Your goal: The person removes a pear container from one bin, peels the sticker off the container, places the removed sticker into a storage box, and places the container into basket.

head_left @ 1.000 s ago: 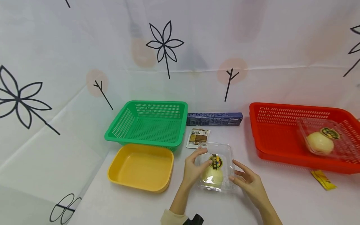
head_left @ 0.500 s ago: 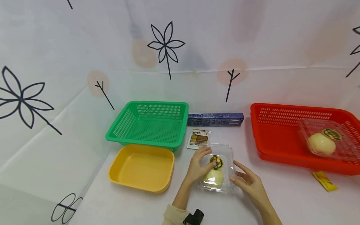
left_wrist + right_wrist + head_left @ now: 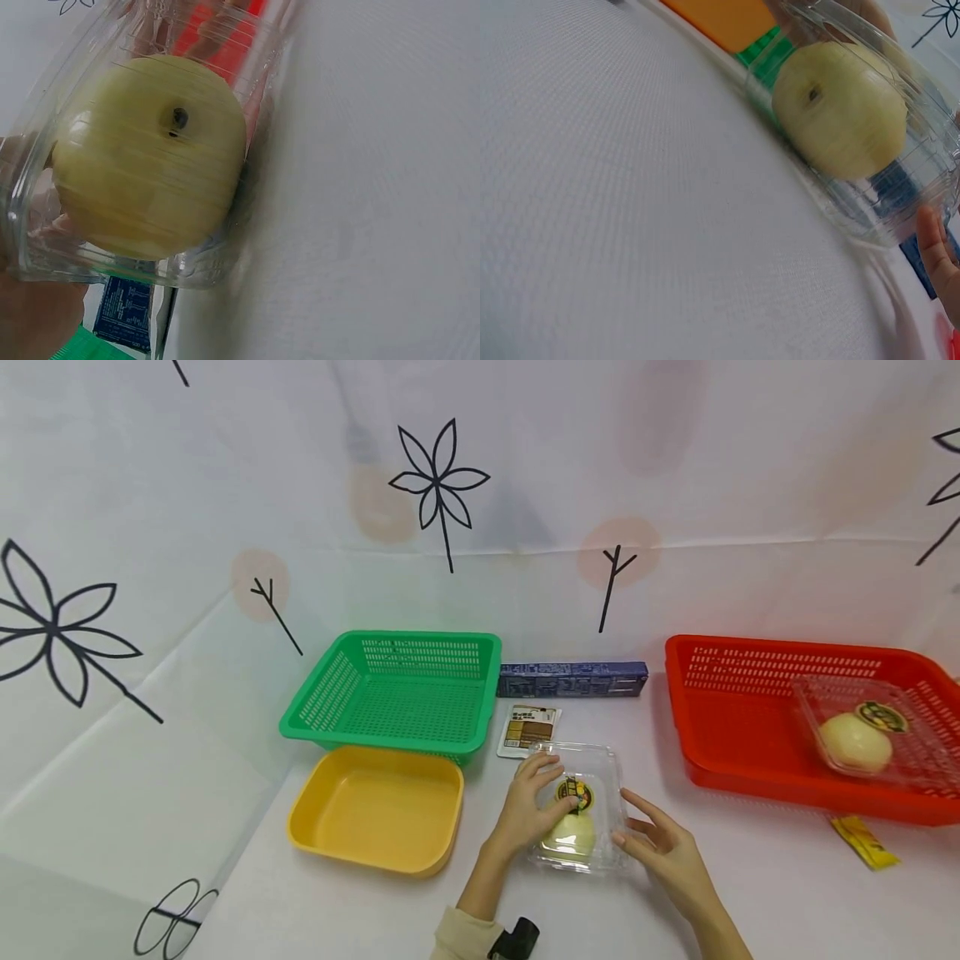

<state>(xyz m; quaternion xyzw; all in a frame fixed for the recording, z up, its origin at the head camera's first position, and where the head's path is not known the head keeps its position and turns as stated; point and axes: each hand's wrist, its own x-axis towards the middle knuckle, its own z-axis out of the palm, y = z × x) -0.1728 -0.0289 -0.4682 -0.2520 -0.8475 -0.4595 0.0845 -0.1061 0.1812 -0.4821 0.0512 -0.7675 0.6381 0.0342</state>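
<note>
A clear plastic clamshell box (image 3: 600,768) rests on the table, holding a round pale yellow-green fruit (image 3: 572,835). The fruit's dark-centred end faces both wrist cameras. A round black and yellow sticker (image 3: 574,794) with a dark strip lies on the lid. My left hand (image 3: 528,806) rests on the box's left part, the thumb on the sticker and the fingers spread towards the far left edge. My right hand (image 3: 663,847) touches the box's right side with index fingertip and thumb, set apart from each other. Its other fingers are partly hidden.
A green basket (image 3: 480,727) stands behind a yellow tub (image 3: 375,860) at the left. A flat printed packet (image 3: 528,729) and a long blue box (image 3: 572,679) lie beyond the clamshell. The red basket (image 3: 720,777) holds another boxed fruit (image 3: 855,743); a yellow sachet (image 3: 864,842) lies before it.
My left thumb has shifted a little to the right over the sticker, and the left fingers have moved slightly inward across the lid. My right hand and the box have stayed nearly still.
</note>
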